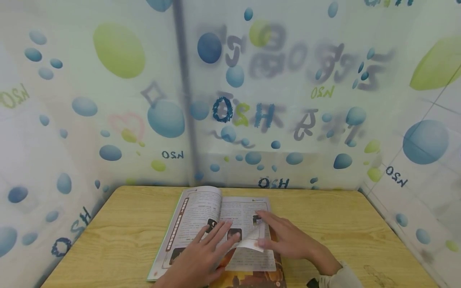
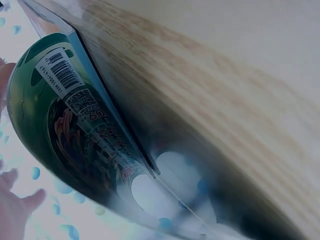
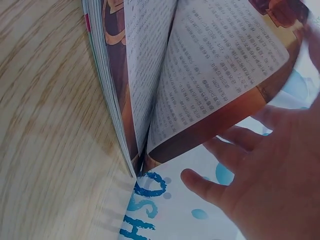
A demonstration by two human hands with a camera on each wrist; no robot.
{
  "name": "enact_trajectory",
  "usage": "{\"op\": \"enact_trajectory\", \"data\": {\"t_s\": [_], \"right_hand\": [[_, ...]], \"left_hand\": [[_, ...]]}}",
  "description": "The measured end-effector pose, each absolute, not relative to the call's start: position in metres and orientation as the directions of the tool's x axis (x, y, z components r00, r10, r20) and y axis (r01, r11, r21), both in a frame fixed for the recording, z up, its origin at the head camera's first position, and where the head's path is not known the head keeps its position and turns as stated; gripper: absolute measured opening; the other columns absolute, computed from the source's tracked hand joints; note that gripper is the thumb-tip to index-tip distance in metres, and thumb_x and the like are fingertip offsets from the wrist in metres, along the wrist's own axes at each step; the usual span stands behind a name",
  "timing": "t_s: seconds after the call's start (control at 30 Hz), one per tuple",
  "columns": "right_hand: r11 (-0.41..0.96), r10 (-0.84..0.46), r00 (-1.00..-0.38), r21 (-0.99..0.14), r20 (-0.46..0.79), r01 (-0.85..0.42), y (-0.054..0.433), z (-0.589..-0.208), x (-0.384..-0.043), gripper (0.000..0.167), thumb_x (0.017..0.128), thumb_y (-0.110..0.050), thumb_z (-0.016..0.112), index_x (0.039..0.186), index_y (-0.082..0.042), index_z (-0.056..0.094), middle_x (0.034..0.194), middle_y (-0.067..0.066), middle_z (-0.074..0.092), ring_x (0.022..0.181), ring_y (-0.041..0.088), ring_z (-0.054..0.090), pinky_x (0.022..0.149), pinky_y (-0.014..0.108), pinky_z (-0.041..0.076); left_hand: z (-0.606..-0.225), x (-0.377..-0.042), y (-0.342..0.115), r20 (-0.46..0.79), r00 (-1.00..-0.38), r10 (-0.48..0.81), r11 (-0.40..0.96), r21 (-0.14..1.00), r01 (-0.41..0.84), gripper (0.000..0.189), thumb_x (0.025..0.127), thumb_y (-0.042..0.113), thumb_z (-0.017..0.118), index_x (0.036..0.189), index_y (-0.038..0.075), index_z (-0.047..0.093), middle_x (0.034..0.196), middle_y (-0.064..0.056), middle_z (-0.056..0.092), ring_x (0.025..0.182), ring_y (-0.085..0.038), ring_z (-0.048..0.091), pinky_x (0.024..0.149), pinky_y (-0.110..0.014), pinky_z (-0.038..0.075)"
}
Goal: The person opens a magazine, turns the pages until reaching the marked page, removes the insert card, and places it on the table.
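Observation:
An open magazine (image 1: 201,204) lies on the table, its printed text pages facing up. My left hand (image 1: 201,256) rests over the middle of the spread, fingers stretched out across the pages. At the right page's outer edge, my right hand (image 1: 288,236) touches a lifted, curled page (image 1: 252,242) with spread fingers and thumb. Beneath that page shows another text page with an orange-brown border. In the right wrist view, the right hand (image 3: 275,165) has its fingers behind a raised page (image 3: 220,75). A green back cover (image 2: 35,110) with a barcode bows up in the left wrist view.
The wooden table (image 1: 331,224) extends on both sides of the magazine. A pale curtain (image 1: 144,92) with blue and green spots and lettering hangs behind and at the sides. A dark object (image 1: 312,283) sits by the right sleeve (image 1: 342,278).

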State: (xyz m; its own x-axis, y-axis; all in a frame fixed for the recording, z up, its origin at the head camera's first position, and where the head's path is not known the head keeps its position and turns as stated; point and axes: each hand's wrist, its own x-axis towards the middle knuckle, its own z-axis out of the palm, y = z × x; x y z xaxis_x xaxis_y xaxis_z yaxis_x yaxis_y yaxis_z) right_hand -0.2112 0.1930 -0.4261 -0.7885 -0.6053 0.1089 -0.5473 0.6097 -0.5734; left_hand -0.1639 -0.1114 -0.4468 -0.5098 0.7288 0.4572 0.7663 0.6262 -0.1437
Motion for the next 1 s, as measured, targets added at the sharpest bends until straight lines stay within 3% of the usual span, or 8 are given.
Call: {"op": "enact_trajectory", "data": {"t_s": [0.13,0.27,0.4,0.53,0.6,0.7,0.8,1.0], "right_hand": [[0.596,-0.579,-0.803,-0.597,0.143,-0.536,0.195,-0.427,-0.213,0.066,0.105,-0.035,0.047,0.160,-0.012,0.018,0.164,0.010,0.021,0.149,0.033,0.022,0.113,0.060,0.024],[0.613,-0.544,-0.824,-0.595,0.160,-0.520,0.197,-0.429,-0.215,0.072,0.105,-0.035,0.048,0.161,-0.013,0.009,0.166,0.008,0.008,0.150,0.031,0.014,0.116,0.057,0.020],[0.650,-0.509,-0.853,-0.598,0.115,-0.469,0.200,-0.435,-0.217,0.082,0.102,-0.045,0.050,0.161,-0.013,0.003,0.166,0.008,0.006,0.150,0.032,0.017,0.115,0.058,0.022],[0.689,-0.541,-0.841,-0.564,0.017,-0.455,0.204,-0.439,-0.218,0.097,0.091,-0.052,0.065,0.160,-0.010,0.013,0.164,0.015,0.015,0.147,0.038,0.025,0.111,0.062,0.029],[0.692,-0.596,-0.800,-0.549,-0.067,-0.469,0.207,-0.439,-0.216,0.101,0.083,-0.051,0.075,0.158,-0.008,0.023,0.163,0.017,0.021,0.145,0.040,0.029,0.108,0.065,0.031],[0.703,-0.640,-0.742,-0.542,-0.201,-0.459,0.210,-0.439,-0.212,0.105,0.071,-0.052,0.085,0.156,-0.016,0.035,0.162,0.013,0.027,0.142,0.041,0.035,0.105,0.066,0.033],[0.728,-0.633,-0.725,-0.530,-0.271,-0.436,0.211,-0.440,-0.208,0.106,0.064,-0.053,0.089,0.153,-0.022,0.040,0.161,0.010,0.029,0.141,0.040,0.035,0.105,0.066,0.033],[0.745,-0.625,-0.737,-0.478,-0.256,-0.466,0.212,-0.447,-0.207,0.108,0.061,-0.056,0.089,0.152,-0.021,0.042,0.161,0.012,0.029,0.142,0.038,0.034,0.105,0.066,0.032]], "left_hand": [[-0.446,-0.163,-0.109,0.509,-0.406,0.759,0.570,-0.218,0.792,0.094,0.076,0.032,0.085,0.155,0.021,0.036,0.161,-0.003,0.032,0.144,-0.026,0.036,0.102,-0.053,0.044],[-0.445,-0.159,-0.110,0.486,-0.393,0.780,0.569,-0.289,0.770,0.098,0.077,0.031,0.085,0.157,0.024,0.030,0.162,-0.001,0.029,0.147,-0.025,0.031,0.103,-0.054,0.043],[-0.445,-0.158,-0.111,0.463,-0.380,0.801,0.558,-0.346,0.754,0.095,0.079,0.032,0.083,0.157,0.024,0.031,0.163,-0.003,0.026,0.147,-0.024,0.029,0.104,-0.056,0.041],[-0.446,-0.158,-0.112,0.441,-0.383,0.812,0.556,-0.383,0.738,0.079,0.082,0.032,0.078,0.151,0.023,0.044,0.161,-0.002,0.031,0.147,-0.022,0.031,0.108,-0.055,0.034],[-0.446,-0.159,-0.111,0.414,-0.399,0.818,0.556,-0.392,0.733,0.070,0.083,0.033,0.077,0.147,0.023,0.051,0.158,-0.002,0.038,0.146,-0.022,0.033,0.111,-0.054,0.030],[-0.445,-0.159,-0.110,0.380,-0.430,0.819,0.564,-0.395,0.725,0.055,0.086,0.034,0.074,0.138,0.022,0.060,0.151,-0.003,0.048,0.144,-0.021,0.037,0.114,-0.054,0.026],[-0.445,-0.159,-0.111,0.349,-0.464,0.814,0.575,-0.372,0.729,0.046,0.088,0.038,0.071,0.129,0.020,0.067,0.145,-0.003,0.055,0.142,-0.021,0.040,0.114,-0.055,0.025],[-0.445,-0.160,-0.112,0.298,-0.482,0.824,0.562,-0.322,0.761,0.039,0.092,0.046,0.067,0.121,0.020,0.072,0.143,-0.004,0.057,0.142,-0.023,0.039,0.112,-0.056,0.031]]}}
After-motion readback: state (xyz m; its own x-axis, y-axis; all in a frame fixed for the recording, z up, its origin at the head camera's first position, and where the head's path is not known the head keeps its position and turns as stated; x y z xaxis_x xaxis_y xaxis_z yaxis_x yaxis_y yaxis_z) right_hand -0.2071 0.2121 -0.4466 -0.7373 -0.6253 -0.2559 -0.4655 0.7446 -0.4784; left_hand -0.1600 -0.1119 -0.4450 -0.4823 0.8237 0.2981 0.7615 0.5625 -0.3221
